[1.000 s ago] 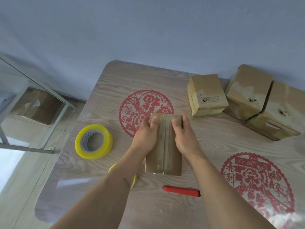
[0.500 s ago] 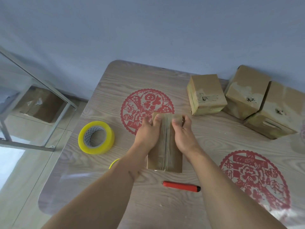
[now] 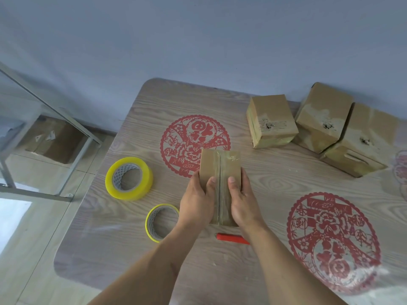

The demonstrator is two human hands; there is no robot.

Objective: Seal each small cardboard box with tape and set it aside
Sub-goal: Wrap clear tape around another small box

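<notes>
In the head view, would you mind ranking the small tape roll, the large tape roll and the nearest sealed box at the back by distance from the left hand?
From the left hand, gripping the box's left side:
1. small tape roll, just beside the wrist, to its left.
2. large tape roll, further left on the table.
3. sealed box, back right, beyond the held box.

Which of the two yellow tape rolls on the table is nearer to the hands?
The thinner tape roll, lying flat just beside the left hand. The thicker tape roll lies farther left and farther back, well apart from both hands.
</notes>
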